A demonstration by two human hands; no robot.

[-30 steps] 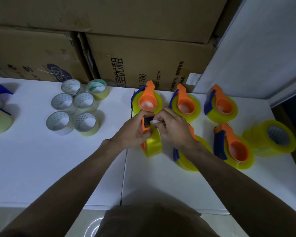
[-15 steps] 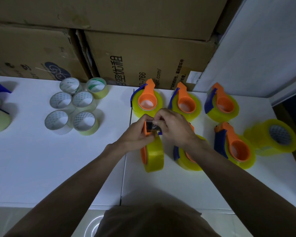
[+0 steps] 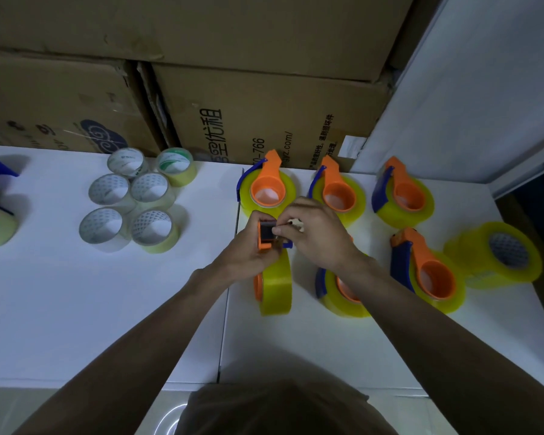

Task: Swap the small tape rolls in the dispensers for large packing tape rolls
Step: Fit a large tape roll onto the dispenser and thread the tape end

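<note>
big brown boxes (image 3: 264,120) stand behind the white counter (image 3: 76,309). five orange dispensers with fat yellow tape rolls inside lie at the right; one (image 3: 343,287) is half hidden under the right arm. a loose big yellow roll (image 3: 496,259) lies far right. five small rolls (image 3: 132,199) sit in a bunch at the left. two more dispensers are cut off at the left edge. the left hand (image 3: 248,259) grips the standing dispenser (image 3: 269,243) with its yellow roll (image 3: 277,287). the right hand (image 3: 318,233) pinches at its top, close beside the left; what it pinches is too small to tell.
</note>
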